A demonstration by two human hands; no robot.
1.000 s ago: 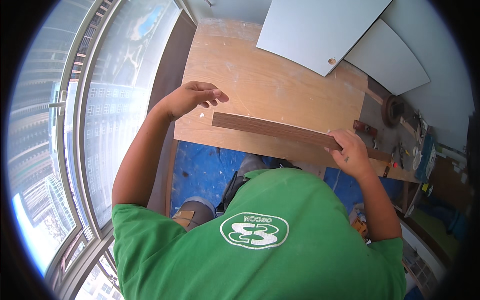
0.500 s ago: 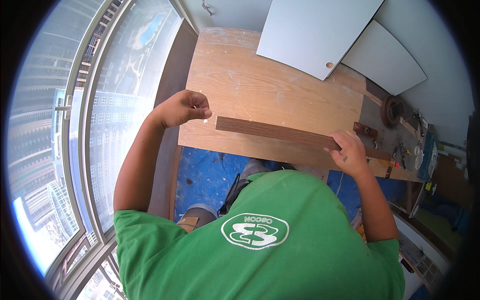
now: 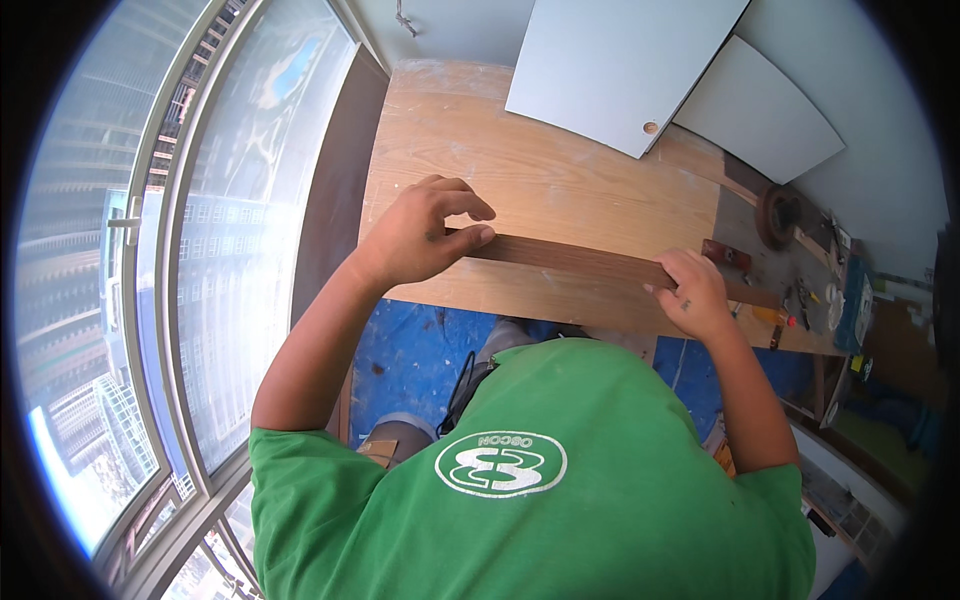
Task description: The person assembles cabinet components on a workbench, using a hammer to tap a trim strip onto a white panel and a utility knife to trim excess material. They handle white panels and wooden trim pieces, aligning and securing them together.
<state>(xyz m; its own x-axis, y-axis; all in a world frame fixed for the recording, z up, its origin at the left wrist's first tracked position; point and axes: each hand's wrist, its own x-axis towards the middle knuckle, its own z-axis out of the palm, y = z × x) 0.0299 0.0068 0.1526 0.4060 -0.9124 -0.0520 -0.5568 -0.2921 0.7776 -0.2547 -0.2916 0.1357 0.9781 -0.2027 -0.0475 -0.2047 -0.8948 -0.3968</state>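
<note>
A long, narrow strip of dark brown wood [image 3: 570, 258] lies along the near side of the light wooden worktop [image 3: 480, 140]. At the strip's right part, my right hand [image 3: 696, 292] is closed on it, fingers over the far edge and thumb on the near side. Over the left end of the strip is my left hand [image 3: 425, 232], which hides that end. Its thumb and curved fingers are apart with a gap between them. The thumb tip is at the strip's surface; whether it touches I cannot tell.
White panels [image 3: 620, 70] lean at the back right. A reddish-brown block [image 3: 727, 254], a round brown object [image 3: 777, 216] and several small tools [image 3: 800, 298] lie on the right. Tall windows [image 3: 240, 240] line the left. Blue sheeting [image 3: 410, 345] covers the floor below.
My left hand has moved right onto the strip's left end, and its pinched fingers have spread. My right hand stays on the strip.
</note>
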